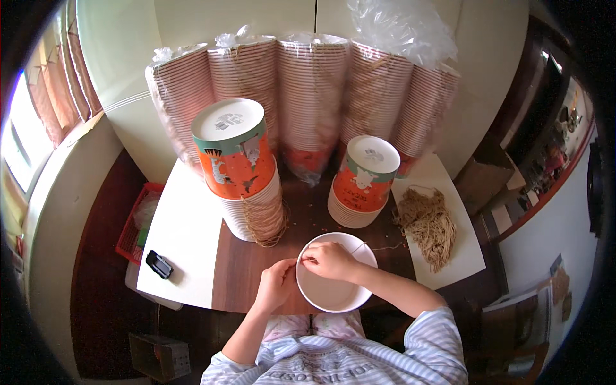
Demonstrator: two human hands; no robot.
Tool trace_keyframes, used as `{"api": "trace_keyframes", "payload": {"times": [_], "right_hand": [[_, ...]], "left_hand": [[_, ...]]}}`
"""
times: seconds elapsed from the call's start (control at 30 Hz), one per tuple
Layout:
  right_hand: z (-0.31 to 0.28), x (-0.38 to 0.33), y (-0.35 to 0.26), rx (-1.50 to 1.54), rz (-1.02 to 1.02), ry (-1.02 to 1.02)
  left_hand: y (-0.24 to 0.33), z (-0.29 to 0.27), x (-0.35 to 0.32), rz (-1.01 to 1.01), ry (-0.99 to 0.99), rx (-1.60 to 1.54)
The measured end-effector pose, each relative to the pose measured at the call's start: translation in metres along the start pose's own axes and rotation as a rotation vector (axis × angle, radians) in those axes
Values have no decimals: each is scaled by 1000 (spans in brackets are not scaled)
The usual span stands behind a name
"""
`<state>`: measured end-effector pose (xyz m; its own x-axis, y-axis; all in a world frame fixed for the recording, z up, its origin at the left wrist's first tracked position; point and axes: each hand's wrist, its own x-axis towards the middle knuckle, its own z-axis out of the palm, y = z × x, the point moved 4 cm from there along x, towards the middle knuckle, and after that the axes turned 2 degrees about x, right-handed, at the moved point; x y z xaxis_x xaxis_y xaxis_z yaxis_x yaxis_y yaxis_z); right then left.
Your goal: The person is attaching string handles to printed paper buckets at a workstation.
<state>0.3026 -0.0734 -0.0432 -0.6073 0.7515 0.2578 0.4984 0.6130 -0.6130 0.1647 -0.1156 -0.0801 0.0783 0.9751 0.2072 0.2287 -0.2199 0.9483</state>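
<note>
A white paper bucket (333,295) stands with its mouth up at the table's front edge, before my body. My left hand (276,285) is closed at the outside of its left rim; the fingertips are partly hidden there. Reaching over the opening, my right hand (328,260) pinches a thin tan cord (387,248) against the inner left wall. That cord trails out across the right rim onto the table. To the right lies a tangled bundle of the same cords (427,224).
Two upturned stacks of orange printed buckets, a taller left one (234,167) with cord handles and a shorter right one (364,183), stand behind. Tall plastic-wrapped bucket stacks (312,96) line the back. A small black case (159,264) lies left, near a red basket (128,224).
</note>
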Motion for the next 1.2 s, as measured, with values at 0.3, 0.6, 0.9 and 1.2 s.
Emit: {"api": "trace_keyframes", "payload": {"times": [0.3, 0.6, 0.9, 1.2], "right_hand": [[1, 10, 6, 10, -126, -159], [-23, 0, -1, -74, -62, -388], [-48, -15, -23, -103, 29, -413], [-55, -11, -37, 260, -42, -181]], "left_hand": [[16, -5, 6, 142, -114, 545], [2, -22, -6, 23, -238, 153], [34, -37, 0, -231, -470, -1086], [39, -6, 17, -96, -366, -287]]}}
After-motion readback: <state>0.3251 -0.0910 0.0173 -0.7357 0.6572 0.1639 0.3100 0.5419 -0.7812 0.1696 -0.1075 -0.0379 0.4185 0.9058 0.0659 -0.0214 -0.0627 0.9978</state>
